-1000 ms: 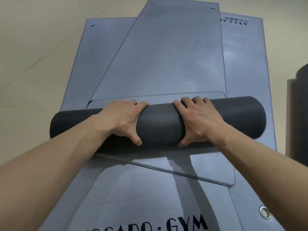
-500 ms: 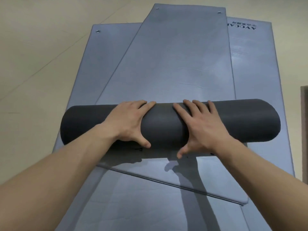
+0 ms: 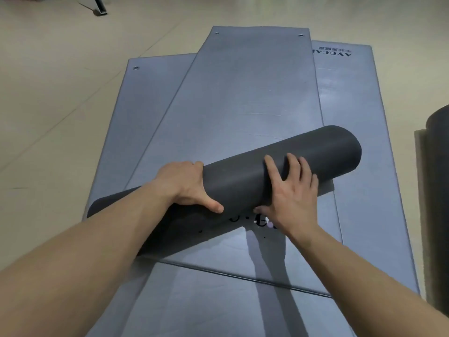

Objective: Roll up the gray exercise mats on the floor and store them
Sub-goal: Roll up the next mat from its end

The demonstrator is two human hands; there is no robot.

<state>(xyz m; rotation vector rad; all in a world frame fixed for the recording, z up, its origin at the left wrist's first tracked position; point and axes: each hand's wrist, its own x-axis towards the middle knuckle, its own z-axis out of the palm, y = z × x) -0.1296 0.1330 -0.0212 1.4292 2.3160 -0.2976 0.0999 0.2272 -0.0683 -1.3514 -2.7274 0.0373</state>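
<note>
A dark gray rolled mat lies slantwise across the topmost flat gray mat, its right end farther from me. My left hand grips the roll left of its middle, fingers over the far side and thumb on the near side. My right hand presses on the roll with spread, straight fingers, thumb low on the near side. Two more flat gray mats lie underneath: one sticks out on the left, one with printed letters on the right. My left forearm hides the roll's left end.
Beige floor surrounds the mats. Another dark roll stands at the right edge on a pale surface. A metal piece lies on the floor at the far left. A further flat gray mat lies nearest me.
The roll has swung from lying straight across to a slant, its right end now farther away. My right hand shifted rightward along it. The view has tilted up.
</note>
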